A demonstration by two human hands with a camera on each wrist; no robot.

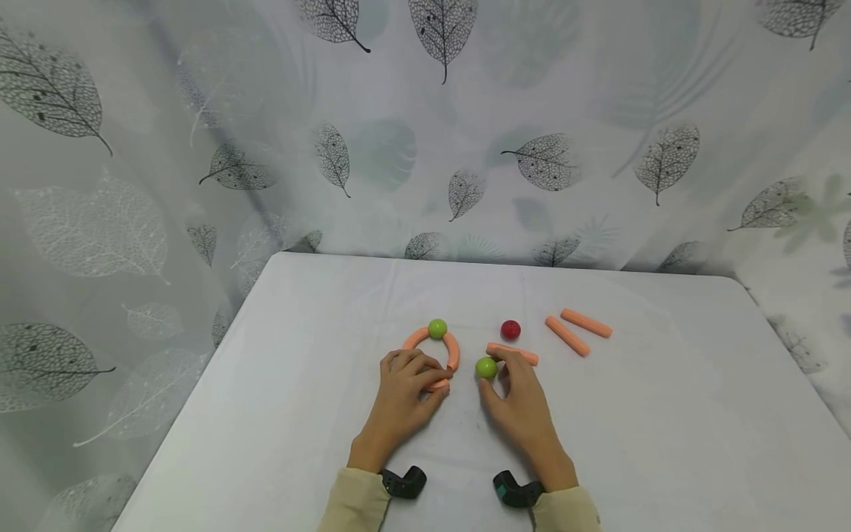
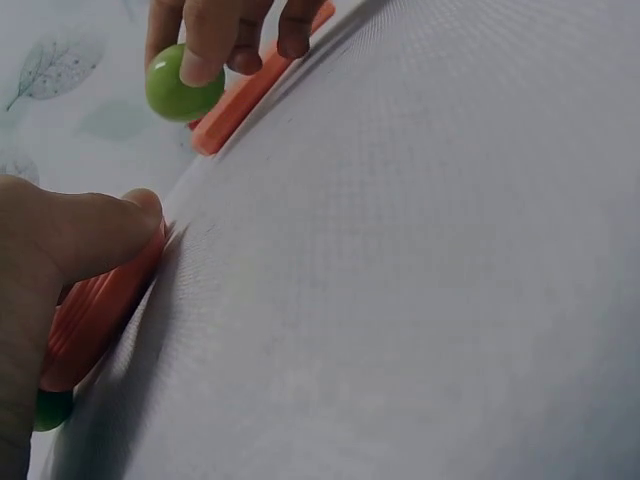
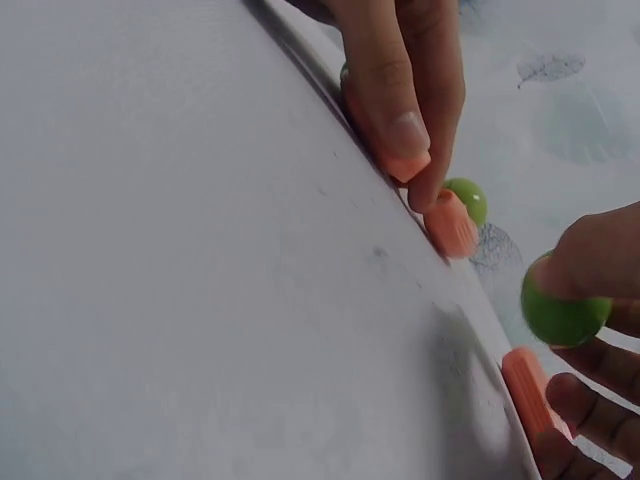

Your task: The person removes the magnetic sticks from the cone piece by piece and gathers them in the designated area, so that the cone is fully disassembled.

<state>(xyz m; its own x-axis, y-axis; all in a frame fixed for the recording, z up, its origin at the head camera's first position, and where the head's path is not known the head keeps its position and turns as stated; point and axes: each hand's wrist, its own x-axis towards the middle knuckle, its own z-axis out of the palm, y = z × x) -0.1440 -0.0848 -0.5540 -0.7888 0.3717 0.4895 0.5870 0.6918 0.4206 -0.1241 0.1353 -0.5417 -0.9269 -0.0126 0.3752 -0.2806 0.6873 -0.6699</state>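
Note:
My left hand (image 1: 407, 391) rests over a ring of curved orange foam-like sticks and green balls, its thumb and fingers pinching one orange stick (image 3: 408, 164). At the ring's far side a green ball (image 1: 437, 329) joins two curved sticks (image 1: 452, 350); part of the ring is hidden under the hand. Another green ball (image 2: 53, 410) shows by the held stick in the left wrist view. My right hand (image 1: 518, 399) pinches a separate green ball (image 1: 487, 368) between thumb and finger. Just beyond it lies a straight orange stick (image 1: 521, 355).
A red ball (image 1: 510, 329) lies beyond the straight stick. Two more orange sticks (image 1: 567, 336) lie farther right, side by side. Everything is on a white-covered table (image 1: 665, 414), with a leaf-patterned curtain (image 1: 465, 133) behind and at the sides.

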